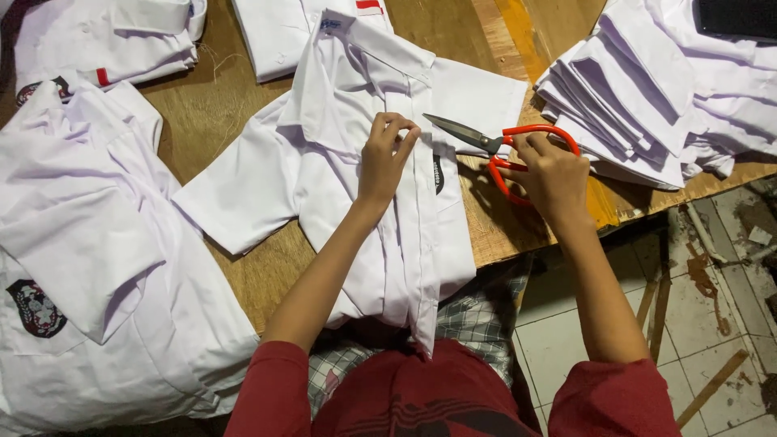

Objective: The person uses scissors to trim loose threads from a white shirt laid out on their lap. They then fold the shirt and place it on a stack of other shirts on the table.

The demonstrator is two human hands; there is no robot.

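Note:
A white short-sleeved shirt point(324, 162) lies spread on the wooden table point(218, 105), its lower part hanging over the front edge. My left hand point(387, 154) pinches the shirt's front placket near the collar, fingers closed on the cloth. My right hand point(550, 174) grips the red handles of a pair of scissors point(486, 144). The steel blades are together and point left toward my left hand, just above the shirt's right sleeve.
A stack of folded white shirts point(639, 89) sits at the right of the table. More white shirts point(81, 243) with dark badges lie at the left, and others point(121, 32) at the back. Tiled floor point(566, 332) with wooden strips shows at lower right.

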